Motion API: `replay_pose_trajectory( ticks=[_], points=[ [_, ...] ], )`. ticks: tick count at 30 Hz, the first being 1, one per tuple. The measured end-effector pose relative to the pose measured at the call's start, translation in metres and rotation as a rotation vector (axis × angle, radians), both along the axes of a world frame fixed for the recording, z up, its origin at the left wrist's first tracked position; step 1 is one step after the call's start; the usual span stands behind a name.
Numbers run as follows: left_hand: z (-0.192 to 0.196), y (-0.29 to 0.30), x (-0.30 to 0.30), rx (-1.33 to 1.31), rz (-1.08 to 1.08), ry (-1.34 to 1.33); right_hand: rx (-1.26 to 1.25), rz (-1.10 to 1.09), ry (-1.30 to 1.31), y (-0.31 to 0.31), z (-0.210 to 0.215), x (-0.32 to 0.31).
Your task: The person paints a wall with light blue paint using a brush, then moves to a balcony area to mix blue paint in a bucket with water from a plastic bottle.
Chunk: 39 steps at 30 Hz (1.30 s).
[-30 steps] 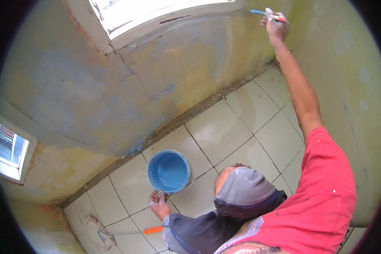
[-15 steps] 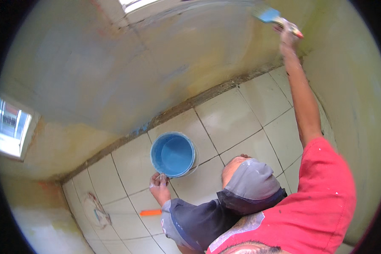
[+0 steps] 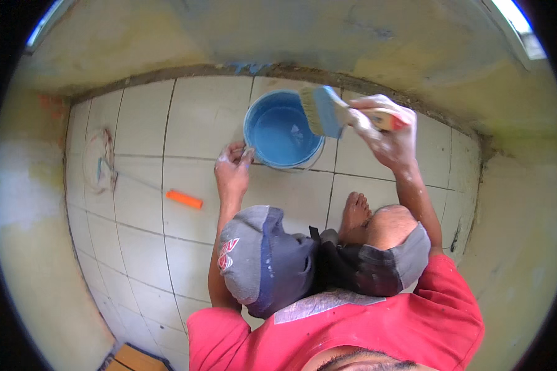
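Head view: the wide paintbrush (image 3: 329, 112) is at the bucket (image 3: 248, 137), its bristles overlapping the right part of the rim; whether they touch it is unclear. Half a second ago it was up at the wall (image 3: 185, 34), so the work appears to have turned from wall to paint. The right hand (image 3: 391, 139) has come down with it, its grip clamped round the pale, red-tipped handle. Blue paint (image 3: 281, 137) lies inside the bucket, which stands near the floor's far edge, just right of its middle. At the rim's near-left side the left hand (image 3: 232, 166) remains, fingertips against it; I cannot tell whether that grip pinches the plastic or only rests there. Farther left on the tiled floor (image 3: 204, 117) lies a tool with an orange handle (image 3: 184, 199), its rod running to a smeared cloth (image 3: 99, 145) toward the floor's far-left corner.
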<state>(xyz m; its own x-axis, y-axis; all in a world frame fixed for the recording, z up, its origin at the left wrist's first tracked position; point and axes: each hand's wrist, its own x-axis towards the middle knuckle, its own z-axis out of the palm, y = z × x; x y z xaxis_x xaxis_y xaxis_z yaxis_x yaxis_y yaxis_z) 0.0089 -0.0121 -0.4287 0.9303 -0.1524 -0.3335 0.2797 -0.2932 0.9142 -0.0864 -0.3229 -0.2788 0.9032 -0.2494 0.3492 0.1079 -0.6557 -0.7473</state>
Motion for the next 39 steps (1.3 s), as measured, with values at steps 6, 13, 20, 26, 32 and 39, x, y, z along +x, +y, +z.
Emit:
replay_pose_trajectory(
  ticks=[6,13,20,26,32,39],
  points=[
    [0.016,-0.008,-0.003,0.051,0.020,0.005,-0.024,0.104,0.480,0.060,-0.041,0.069],
    [0.010,-0.010,-0.005,0.017,0.045,0.002,-0.192,0.145,0.516,0.079,-0.105,0.082],
    [0.026,-0.009,-0.005,0.064,0.008,0.043,-0.193,0.127,0.538,0.086,-0.090,0.080],
    [0.016,-0.009,-0.006,0.016,0.048,-0.010,0.117,-0.036,0.446,0.066,-0.037,0.062],
    [0.003,-0.007,-0.002,-0.025,0.010,0.008,0.241,-0.143,0.424,0.029,-0.036,0.034],
    [0.003,-0.007,-0.005,-0.146,0.032,0.053,0.571,-0.315,0.361,0.007,-0.041,-0.007]
  ],
)
